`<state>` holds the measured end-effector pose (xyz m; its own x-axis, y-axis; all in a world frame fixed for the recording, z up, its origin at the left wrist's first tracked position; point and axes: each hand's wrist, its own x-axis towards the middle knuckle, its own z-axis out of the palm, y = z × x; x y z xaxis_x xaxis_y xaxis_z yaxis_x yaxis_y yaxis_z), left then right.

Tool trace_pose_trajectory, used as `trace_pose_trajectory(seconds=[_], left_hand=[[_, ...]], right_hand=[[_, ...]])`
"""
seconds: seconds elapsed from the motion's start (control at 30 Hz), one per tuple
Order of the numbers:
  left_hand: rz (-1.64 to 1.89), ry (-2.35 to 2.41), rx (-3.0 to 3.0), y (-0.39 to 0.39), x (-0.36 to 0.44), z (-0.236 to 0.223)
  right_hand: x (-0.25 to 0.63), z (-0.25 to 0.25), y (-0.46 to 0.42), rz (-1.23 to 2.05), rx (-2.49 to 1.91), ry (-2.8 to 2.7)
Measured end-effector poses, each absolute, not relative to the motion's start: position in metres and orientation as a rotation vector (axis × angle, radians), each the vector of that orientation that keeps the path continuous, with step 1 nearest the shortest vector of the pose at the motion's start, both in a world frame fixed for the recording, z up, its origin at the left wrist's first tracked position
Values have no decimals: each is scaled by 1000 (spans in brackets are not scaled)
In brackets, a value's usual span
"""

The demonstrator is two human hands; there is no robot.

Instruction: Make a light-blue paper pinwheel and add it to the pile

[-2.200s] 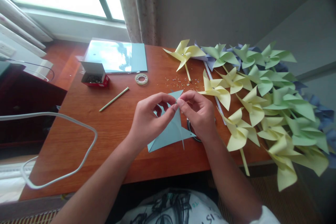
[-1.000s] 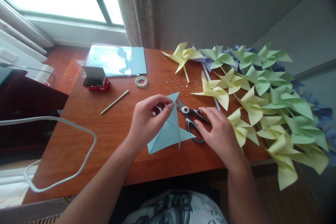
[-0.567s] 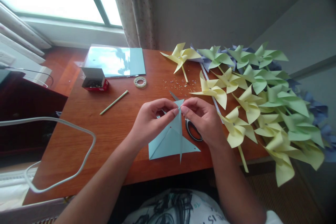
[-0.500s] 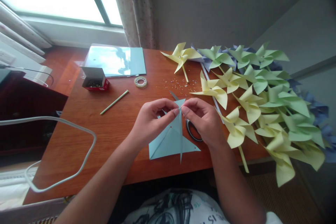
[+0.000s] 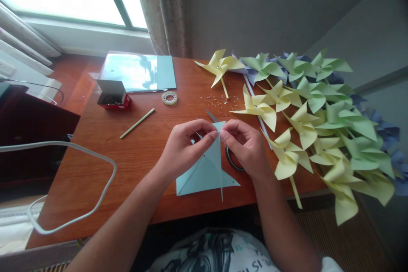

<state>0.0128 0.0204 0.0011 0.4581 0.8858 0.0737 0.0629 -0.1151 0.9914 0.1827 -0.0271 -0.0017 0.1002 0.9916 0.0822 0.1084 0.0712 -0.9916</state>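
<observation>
A light blue paper sheet [image 5: 204,174], cut in from its corners and marked with small dark holes, is held just above the table near its front edge. My left hand [image 5: 190,144] pinches its upper part between thumb and forefinger. From the other side, my right hand [image 5: 244,144] pinches the paper at nearly the same spot, fingertips almost touching. One narrow flap hangs down, edge-on to me. Whether a pin sits between the fingertips is hidden. Scissors [image 5: 234,160] lie partly under the paper and my right hand, with a blade tip showing beyond.
Several yellow, green and purple pinwheels [image 5: 288,153] crowd the right side. A small open red box [image 5: 114,101], a tape roll [image 5: 169,98], a green paper stick [image 5: 137,123] and a glossy pack of blue paper [image 5: 140,72] lie at left. A white cable [image 5: 110,187] loops over the left edge.
The blue paper's lower part has swung slightly left and its hanging flap has turned a little. Both hands keep their pinch in almost the same place.
</observation>
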Motion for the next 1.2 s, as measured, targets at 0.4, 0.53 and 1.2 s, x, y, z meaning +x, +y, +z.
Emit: trace_pose_trajectory(seconds=[0.4,0.53,1.2], left_hand=[[944,835,1701,19,14,4],[952,853,1764,19,14,6],[1019,949,1756,21,13,2]], right_hand=[[181,-2,-27,967,-1310,-1283],[179,-2,-27,958,-1307,-1288],[222,-17,-62,328,-2087,-2014]])
